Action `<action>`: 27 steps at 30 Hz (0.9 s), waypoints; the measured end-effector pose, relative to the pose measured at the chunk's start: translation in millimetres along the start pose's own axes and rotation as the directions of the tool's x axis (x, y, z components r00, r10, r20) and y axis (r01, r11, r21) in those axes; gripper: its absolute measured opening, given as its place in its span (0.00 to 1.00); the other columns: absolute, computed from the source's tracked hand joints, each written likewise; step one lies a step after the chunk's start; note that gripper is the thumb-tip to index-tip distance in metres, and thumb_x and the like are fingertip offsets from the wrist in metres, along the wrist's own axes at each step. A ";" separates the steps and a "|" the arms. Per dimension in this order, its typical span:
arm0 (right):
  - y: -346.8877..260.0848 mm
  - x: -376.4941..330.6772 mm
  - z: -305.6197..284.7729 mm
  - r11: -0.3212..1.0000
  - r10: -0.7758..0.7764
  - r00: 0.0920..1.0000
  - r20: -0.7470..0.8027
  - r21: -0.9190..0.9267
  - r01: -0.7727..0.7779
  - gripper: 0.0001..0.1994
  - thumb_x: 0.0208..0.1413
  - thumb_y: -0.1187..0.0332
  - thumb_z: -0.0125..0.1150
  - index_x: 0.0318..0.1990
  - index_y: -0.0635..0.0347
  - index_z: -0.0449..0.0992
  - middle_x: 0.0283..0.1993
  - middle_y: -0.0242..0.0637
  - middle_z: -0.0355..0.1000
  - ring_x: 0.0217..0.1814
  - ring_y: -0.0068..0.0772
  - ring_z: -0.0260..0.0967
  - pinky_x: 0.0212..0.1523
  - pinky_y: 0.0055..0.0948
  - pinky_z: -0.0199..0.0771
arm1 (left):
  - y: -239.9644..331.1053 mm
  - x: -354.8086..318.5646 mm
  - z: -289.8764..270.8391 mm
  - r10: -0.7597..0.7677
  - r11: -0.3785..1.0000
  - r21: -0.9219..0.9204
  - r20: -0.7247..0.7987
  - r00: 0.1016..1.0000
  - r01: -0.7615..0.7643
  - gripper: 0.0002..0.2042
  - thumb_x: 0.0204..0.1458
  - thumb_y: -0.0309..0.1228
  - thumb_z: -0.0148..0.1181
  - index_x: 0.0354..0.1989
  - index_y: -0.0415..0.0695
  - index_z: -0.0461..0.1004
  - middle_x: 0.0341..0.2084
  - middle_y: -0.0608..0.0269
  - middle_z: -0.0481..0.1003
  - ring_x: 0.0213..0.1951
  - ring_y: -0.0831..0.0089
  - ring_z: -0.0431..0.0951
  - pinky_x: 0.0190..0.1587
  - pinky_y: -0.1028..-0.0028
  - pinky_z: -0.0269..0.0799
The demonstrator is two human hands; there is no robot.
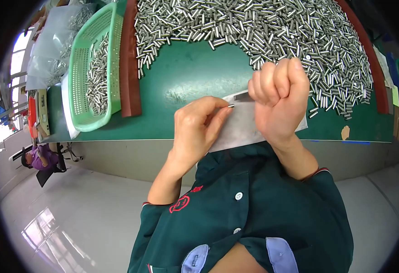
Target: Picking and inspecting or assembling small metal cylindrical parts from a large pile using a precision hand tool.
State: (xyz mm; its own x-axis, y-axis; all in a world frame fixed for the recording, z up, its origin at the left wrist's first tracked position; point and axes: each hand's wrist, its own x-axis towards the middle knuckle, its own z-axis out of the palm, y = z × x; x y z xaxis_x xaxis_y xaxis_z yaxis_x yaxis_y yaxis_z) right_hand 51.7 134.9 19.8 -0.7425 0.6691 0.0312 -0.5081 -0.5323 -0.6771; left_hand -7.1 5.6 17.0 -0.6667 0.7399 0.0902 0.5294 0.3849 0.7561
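Between the thumb and forefinger of my left hand [195, 129] is a small shiny metal pin [231, 105]. My right hand [281, 98] is closed in a fist, palm side toward me. From its left side juts the end of a flat grey metal tool [242, 96]; the rest is hidden in the fingers, so I cannot tell its exact kind. The tool's end is close to the pin. Under both hands a whitish cloth or sheet [236, 132] lies over the table's front edge. Beyond them spreads a big heap of loose metal pins [281, 34].
Reddish-brown strips [131, 68] border the green tabletop [195, 73] on both sides. At left stands a light green plastic basket [111, 111] with pins in it, beside clear bags [49, 50] of pins. Farther left, a person in purple [45, 157] sits on a chair.
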 end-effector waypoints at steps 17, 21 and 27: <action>-5.0 -3.1 -13.9 0.999 0.028 0.999 -0.037 -0.042 -0.030 0.20 0.57 0.62 0.31 0.12 0.52 0.50 0.08 0.25 0.45 0.10 0.16 0.34 0.12 0.19 0.37 | -1.0 1.1 21.3 0.096 0.989 0.119 -0.046 0.994 -0.090 0.05 0.35 0.21 0.59 0.21 0.39 0.69 0.13 0.61 0.66 0.14 0.69 0.64 0.17 0.73 0.59; -4.7 -2.3 -13.8 0.999 0.034 0.999 -0.037 -0.032 -0.035 0.20 0.57 0.62 0.31 0.12 0.52 0.50 0.08 0.26 0.45 0.10 0.16 0.34 0.12 0.20 0.37 | -2.4 2.0 21.5 0.098 0.989 0.114 -0.050 0.994 -0.092 0.04 0.35 0.21 0.58 0.21 0.39 0.69 0.13 0.61 0.65 0.14 0.69 0.64 0.17 0.73 0.59; -4.3 -3.1 -13.3 0.999 0.038 0.999 -0.029 -0.017 -0.039 0.20 0.57 0.62 0.31 0.12 0.52 0.50 0.08 0.25 0.45 0.10 0.16 0.34 0.12 0.20 0.37 | -0.5 1.3 20.9 0.100 0.989 0.115 -0.049 0.994 -0.094 0.04 0.35 0.21 0.58 0.21 0.39 0.69 0.13 0.61 0.65 0.14 0.69 0.64 0.17 0.73 0.59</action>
State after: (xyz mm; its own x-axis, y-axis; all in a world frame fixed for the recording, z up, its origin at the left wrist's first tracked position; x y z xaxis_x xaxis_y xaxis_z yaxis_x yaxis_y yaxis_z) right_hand 62.0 142.0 12.8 -0.7483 0.6632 -0.0163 -0.4715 -0.5490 -0.6901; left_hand 2.7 17.9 3.2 -0.6352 0.7468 0.1968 0.6465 0.3748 0.6644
